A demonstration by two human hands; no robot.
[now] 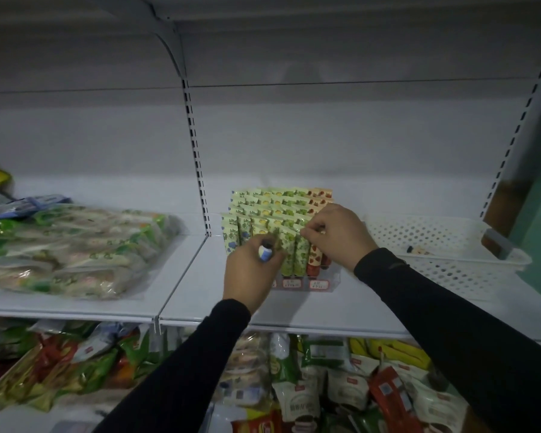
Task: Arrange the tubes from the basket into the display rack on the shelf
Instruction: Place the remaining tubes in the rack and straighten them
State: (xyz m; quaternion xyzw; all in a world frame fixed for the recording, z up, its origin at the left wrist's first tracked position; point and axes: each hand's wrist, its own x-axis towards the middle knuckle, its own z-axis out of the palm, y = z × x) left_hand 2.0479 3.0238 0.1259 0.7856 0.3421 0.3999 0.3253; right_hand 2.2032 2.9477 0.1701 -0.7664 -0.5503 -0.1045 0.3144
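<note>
White shelf (294,310) carries a rack (320,284) of tubes (286,214). Left hand (250,273) grips a blue tube (265,252); right hand (338,234) pinches a tube top just beside it, basket (450,245) beyond.

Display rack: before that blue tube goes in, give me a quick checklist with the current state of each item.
1. Blue tube held in left hand: ok, fingers wrap it, cap end showing.
2. Right hand on the front-row tubes of the display rack: ok, fingertips at their tops.
3. Free slot for the blue tube: cannot tell, the hands cover the front left of the rack.
4. Standing tubes upright: ok, the visible rows stand in line.
5. White basket to the right: ok, nearly emptied, one small item left inside.
6. Image sharpness: not ok, the view is blurred.
</note>
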